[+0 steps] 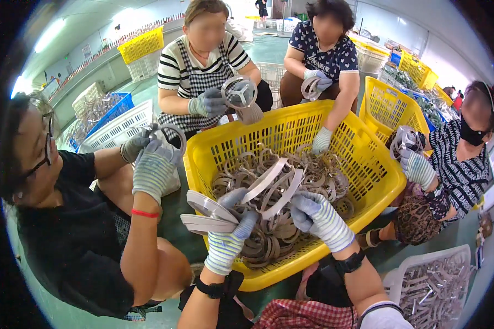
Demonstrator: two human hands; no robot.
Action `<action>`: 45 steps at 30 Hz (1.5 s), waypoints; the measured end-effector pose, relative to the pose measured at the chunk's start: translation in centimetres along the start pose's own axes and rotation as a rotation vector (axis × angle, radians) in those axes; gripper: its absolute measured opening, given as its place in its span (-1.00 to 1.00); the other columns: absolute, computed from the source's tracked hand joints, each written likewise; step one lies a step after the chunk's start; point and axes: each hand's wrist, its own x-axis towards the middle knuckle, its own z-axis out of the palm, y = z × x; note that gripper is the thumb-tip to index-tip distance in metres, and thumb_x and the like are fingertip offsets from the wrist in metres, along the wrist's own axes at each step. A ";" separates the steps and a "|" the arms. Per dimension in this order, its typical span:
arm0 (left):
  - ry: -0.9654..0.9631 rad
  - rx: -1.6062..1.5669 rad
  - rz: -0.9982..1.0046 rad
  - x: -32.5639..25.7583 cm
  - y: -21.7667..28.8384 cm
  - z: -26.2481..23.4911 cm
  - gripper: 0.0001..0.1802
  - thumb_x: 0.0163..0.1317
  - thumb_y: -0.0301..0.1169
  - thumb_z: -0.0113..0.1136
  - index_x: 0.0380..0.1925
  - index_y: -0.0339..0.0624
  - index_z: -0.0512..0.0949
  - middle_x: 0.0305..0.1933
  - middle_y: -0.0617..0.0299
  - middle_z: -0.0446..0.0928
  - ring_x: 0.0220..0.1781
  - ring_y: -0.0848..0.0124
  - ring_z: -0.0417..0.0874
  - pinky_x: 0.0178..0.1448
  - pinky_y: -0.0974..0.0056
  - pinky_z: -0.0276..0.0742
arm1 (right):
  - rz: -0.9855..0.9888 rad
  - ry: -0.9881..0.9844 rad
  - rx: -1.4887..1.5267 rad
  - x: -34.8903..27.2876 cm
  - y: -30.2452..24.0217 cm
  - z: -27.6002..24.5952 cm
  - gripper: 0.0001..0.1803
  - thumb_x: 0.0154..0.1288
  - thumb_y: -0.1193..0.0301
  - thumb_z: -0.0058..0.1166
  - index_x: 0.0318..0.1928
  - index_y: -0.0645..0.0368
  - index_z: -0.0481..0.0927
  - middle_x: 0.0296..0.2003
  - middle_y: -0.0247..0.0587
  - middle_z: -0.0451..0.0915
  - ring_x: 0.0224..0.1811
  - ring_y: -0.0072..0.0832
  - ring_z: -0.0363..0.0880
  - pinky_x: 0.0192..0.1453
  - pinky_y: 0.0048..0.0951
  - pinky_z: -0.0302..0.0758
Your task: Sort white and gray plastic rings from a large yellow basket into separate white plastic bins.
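Over a yellow slatted basket (368, 211) I work in striped gloves with grey palms. My left hand (231, 234) is closed around several grey metal rings (209, 223), stacked and jutting out to its left. Between my two hands are two more rings, seen nearly edge-on; the upper ring (264, 181) slants up from my left fingers. My right hand (319, 218) pinches the lower ring (283, 197) at its right side. Beneath them, a tangled heap of similar metal parts (326, 172) fills the basket.
Four people sit around the basket, handling similar rings; one reaches a gloved hand (322, 140) into the heap. A white crate (431, 288) of small metal pieces stands at my right. Another yellow basket (392, 107) is behind, and white crates (123, 129) stand at far left.
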 end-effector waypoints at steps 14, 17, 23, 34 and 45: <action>-0.163 -0.334 -0.289 -1.6 2.4 0.5 -0.75 0.32 -0.33 0.02 -0.16 -0.23 0.57 -0.40 0.31 0.53 -0.38 0.54 0.47 -0.27 0.43 0.41 | -0.191 -0.002 0.081 0.9 2.0 -1.0 -0.72 0.21 0.15 0.17 -0.44 0.06 0.50 -0.57 -0.47 0.46 -0.63 -0.64 0.34 -0.56 -0.61 0.26; -0.535 -0.329 -0.455 -2.0 2.8 0.4 -0.65 0.38 -0.19 -0.05 -0.28 -0.23 0.60 -0.50 0.35 0.50 -0.47 0.57 0.43 -0.39 0.46 0.33 | -0.221 -0.094 -0.182 0.8 2.8 -1.3 -0.62 0.24 0.06 0.13 -0.27 0.17 0.55 -0.35 -0.28 0.58 -0.27 -0.54 0.50 -0.14 -0.49 0.41; -0.694 -0.372 -0.331 -2.9 1.8 1.6 -0.65 0.39 -0.18 -0.07 -0.26 -0.22 0.57 -0.46 0.32 0.52 -0.40 0.52 0.50 -0.30 0.41 0.41 | -0.172 -0.086 -0.378 -0.3 2.0 0.3 -0.56 0.19 0.24 0.21 0.06 0.08 0.52 -0.07 -0.34 0.56 0.01 -0.51 0.47 0.20 -0.37 0.37; -0.402 -0.089 -0.056 -2.1 1.8 1.9 -0.74 0.19 -0.48 0.15 -0.09 -0.21 0.53 -0.20 0.20 0.60 -0.18 0.35 0.61 -0.06 0.27 0.51 | -0.105 -0.041 -0.226 0.4 3.0 -0.9 -0.69 0.16 0.28 0.21 -0.08 0.07 0.59 -0.20 -0.33 0.59 -0.16 -0.50 0.55 -0.10 -0.40 0.54; -0.257 -0.321 -0.351 -2.6 2.4 1.5 -0.70 0.13 -0.42 0.27 -0.12 -0.21 0.54 -0.24 0.29 0.56 -0.24 0.52 0.54 -0.14 0.39 0.48 | -0.543 0.009 -0.812 0.8 4.6 -1.2 -0.58 0.33 0.35 -0.02 0.20 0.02 0.39 0.09 -0.14 0.45 0.15 -0.24 0.43 0.18 -0.20 0.43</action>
